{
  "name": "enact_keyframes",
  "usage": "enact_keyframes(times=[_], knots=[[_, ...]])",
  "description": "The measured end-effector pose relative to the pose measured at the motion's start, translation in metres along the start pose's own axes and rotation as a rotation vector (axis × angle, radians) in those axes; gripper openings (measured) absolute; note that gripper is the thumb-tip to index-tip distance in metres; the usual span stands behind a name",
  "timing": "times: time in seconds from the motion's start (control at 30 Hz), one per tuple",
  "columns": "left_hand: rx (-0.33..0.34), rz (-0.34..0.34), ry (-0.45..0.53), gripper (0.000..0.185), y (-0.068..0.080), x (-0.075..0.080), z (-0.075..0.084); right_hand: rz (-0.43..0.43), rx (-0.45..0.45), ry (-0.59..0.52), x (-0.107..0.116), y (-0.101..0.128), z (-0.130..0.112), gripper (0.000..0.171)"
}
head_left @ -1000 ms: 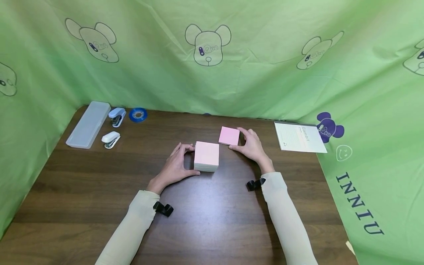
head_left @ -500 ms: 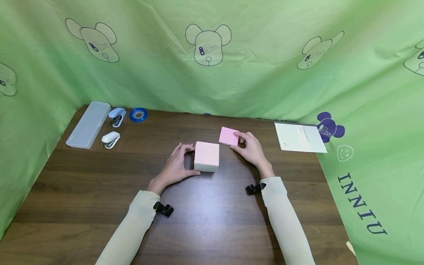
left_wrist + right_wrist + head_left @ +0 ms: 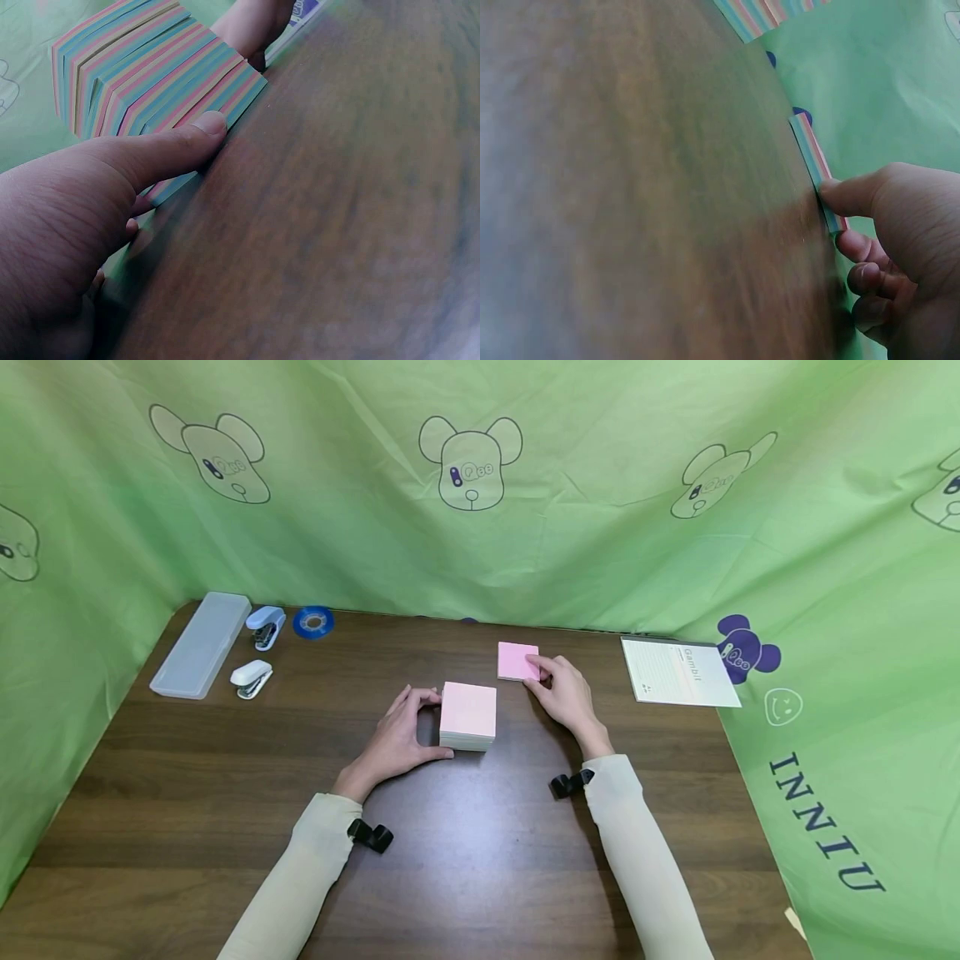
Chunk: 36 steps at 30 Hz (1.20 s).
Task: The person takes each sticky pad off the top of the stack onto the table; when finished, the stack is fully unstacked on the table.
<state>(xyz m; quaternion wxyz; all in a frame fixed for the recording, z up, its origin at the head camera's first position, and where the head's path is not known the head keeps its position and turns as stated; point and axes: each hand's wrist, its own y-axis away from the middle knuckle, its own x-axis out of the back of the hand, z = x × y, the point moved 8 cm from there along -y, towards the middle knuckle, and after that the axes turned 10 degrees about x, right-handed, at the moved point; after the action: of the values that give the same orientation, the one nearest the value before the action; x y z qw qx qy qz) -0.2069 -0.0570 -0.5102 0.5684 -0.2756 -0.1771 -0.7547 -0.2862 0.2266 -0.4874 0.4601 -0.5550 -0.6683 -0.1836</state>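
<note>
A tall block of sticky notes, pink on top, stands at the table's middle; in the left wrist view its sides show many coloured layers. My left hand holds it from the left, thumb along the near side and fingers toward the far side. Behind it and to the right lies a thin pink sticky note pad. My right hand grips that pad at its right side, with the thumb on the near edge and the forefinger on the right. The right wrist view shows the pad's coloured edge.
On the wooden table, a translucent case, a blue stapler, a white stapler and a blue tape roll lie at the back left. A notebook lies back right. A green curtain hangs behind.
My right hand has shifted its fingers onto the thin pad, which has turned slightly straighter and moved a little toward the back. The left hand and the tall block stay in place.
</note>
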Motion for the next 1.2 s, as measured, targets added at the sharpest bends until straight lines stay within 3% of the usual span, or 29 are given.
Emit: enact_keyframes(times=[0.27, 0.6, 0.97, 1.2], knots=[[0.003, -0.006, 0.003, 0.092, 0.000, 0.000, 0.000, 0.017, -0.026, 0.011, -0.005, -0.011, 0.001, 0.045], [-0.006, 0.001, 0.003, 0.092, 0.001, 0.001, 0.001, 0.038, -0.031, 0.031, -0.026, -0.024, 0.035, 0.047], [-0.003, 0.002, -0.001, 0.091, 0.000, 0.002, 0.001, 0.041, -0.038, 0.011, -0.016, -0.022, 0.020, 0.045], [-0.012, 0.005, -0.003, 0.092, 0.000, 0.001, 0.002, 0.045, -0.049, 0.005, -0.019, -0.022, 0.026, 0.047]])
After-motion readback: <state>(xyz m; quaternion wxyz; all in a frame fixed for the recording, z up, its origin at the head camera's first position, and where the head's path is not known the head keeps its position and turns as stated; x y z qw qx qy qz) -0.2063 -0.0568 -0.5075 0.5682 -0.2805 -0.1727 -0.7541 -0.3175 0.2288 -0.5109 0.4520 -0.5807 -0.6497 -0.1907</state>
